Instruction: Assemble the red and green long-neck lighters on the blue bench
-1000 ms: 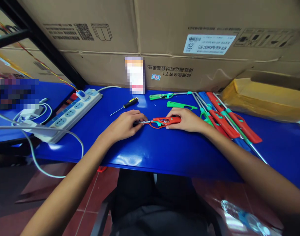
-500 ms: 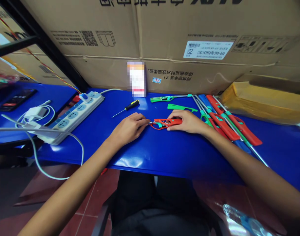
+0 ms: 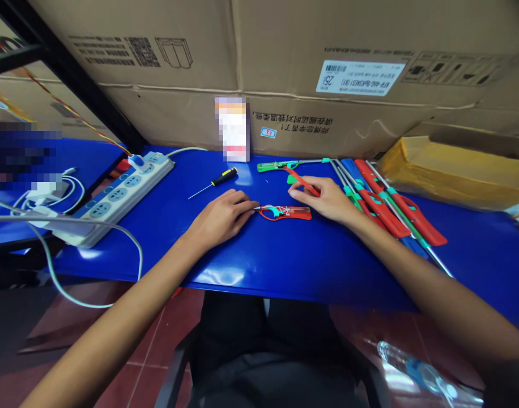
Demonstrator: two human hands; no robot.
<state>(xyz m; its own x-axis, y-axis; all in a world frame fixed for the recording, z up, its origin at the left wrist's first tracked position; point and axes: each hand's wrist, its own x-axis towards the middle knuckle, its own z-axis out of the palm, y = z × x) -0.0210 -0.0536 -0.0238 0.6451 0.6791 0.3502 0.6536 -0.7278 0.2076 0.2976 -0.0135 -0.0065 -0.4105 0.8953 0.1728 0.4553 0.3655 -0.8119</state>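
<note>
left fingers (image 3: 247,206) pinch a red lighter (image 3: 288,213) lying open

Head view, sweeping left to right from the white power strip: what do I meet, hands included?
Power strip, left hand, opened red lighter, right hand, bunch of long-nosed lighters, yellow-taped cardboard box. The screwdriver overlaps the left hand's span, so I left it out.

Glare streaks the blue tabletop (image 3: 259,255), while the dim floor (image 3: 151,334) seems blurred.
</note>
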